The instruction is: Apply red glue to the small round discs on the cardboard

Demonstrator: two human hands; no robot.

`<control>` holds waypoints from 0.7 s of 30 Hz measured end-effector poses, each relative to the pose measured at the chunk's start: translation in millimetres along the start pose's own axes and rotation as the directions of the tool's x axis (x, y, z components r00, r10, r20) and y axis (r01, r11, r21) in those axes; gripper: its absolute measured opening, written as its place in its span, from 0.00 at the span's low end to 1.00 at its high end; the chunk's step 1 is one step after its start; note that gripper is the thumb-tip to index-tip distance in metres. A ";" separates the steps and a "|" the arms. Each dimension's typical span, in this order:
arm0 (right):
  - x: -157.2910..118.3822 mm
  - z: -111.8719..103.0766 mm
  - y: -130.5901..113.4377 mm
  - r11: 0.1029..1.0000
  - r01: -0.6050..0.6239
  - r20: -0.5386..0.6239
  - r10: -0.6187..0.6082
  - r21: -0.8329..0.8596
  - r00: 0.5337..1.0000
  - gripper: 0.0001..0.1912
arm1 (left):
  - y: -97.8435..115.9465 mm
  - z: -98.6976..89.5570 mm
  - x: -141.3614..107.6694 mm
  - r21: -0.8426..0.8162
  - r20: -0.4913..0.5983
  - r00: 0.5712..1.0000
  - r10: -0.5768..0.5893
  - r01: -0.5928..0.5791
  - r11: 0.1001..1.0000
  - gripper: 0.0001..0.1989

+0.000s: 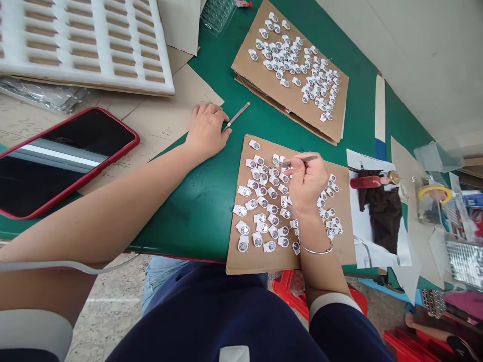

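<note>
My right hand is closed round slim metal tweezers, their tip pointing left. The tip is over small white parts with round silvery faces, laid out on a cardboard sheet. Whether it touches one of them I cannot make out. To the left, my left hand rests on the green table, thumb and forefinger closed at the lower end of a thin pale stick with a yellow tip. Part of that stick is hidden by the fingers.
A cardboard stack at the back holds more white parts. On the left are a red-cased phone and a white foam tray. A red bottle and dark cloth lie right. Another person's arm shows lower right.
</note>
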State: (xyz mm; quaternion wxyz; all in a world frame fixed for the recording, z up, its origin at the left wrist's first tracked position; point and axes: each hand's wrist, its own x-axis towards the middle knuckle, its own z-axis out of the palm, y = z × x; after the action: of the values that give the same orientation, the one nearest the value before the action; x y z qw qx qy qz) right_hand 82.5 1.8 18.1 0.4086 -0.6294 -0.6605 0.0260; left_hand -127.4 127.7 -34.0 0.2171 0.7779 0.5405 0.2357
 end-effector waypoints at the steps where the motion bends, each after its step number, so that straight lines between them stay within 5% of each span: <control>1: -0.7 0.8 0.6 1.000 0.016 0.002 -0.016 -0.016 1.000 0.09 | 0.4 -0.1 -0.2 -0.003 0.002 1.000 -0.002 0.002 1.000 0.14; 10: -0.8 4.2 2.4 0.998 -0.009 0.010 0.008 0.069 1.000 0.10 | -0.5 1.4 0.2 0.039 -0.027 0.999 0.019 -0.018 0.999 0.14; 17: -2.8 -10.1 2.5 0.994 -0.033 -0.123 0.046 0.105 0.991 0.11 | -1.5 1.6 0.5 0.051 -0.031 0.998 0.048 -0.046 0.998 0.15; 21: -5.3 -15.7 -0.7 0.996 -0.041 -0.051 0.045 0.079 0.998 0.11 | -2.9 2.8 0.8 0.030 -0.037 0.998 0.049 -0.048 0.998 0.16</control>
State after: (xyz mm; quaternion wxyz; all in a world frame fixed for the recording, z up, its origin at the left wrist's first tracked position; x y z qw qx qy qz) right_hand 90.3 -10.4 26.3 0.4493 -0.6277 -0.6342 0.0441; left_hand -127.7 129.2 -37.9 0.1898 0.7892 0.5291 0.2475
